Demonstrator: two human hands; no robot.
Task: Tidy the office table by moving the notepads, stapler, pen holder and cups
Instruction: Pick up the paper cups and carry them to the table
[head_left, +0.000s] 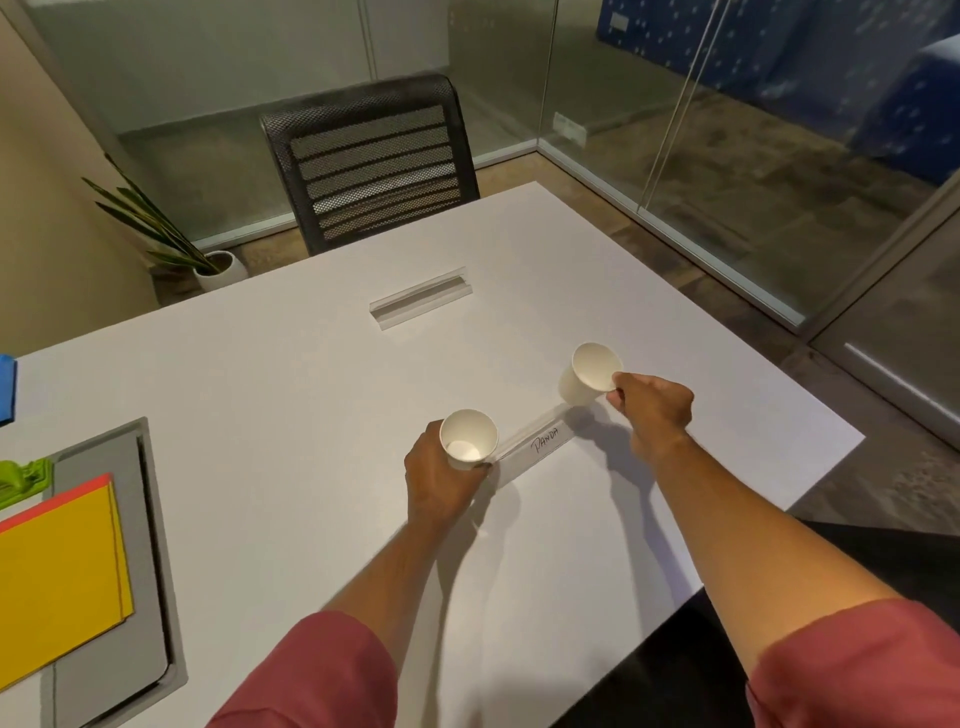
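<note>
My left hand (441, 480) is wrapped around a white paper cup (468, 436), held upright just above the white table (291, 395). My right hand (652, 402) pinches the rim of a second white paper cup (589, 371), which tilts toward me with its mouth showing. Both cups look empty. At the left edge lie yellow and red notepads (60, 577) stacked on a grey tray (150, 519). A green stapler (23, 480) sits beside them, partly cut off by the frame.
A strip of tape with handwriting (540, 444) lies on the table between the cups. A cable slot (421, 301) is set in the table's middle. A black mesh chair (371, 156) stands behind the far edge, a potted plant (208, 265) at left, and a blue object (8, 387) at the left border.
</note>
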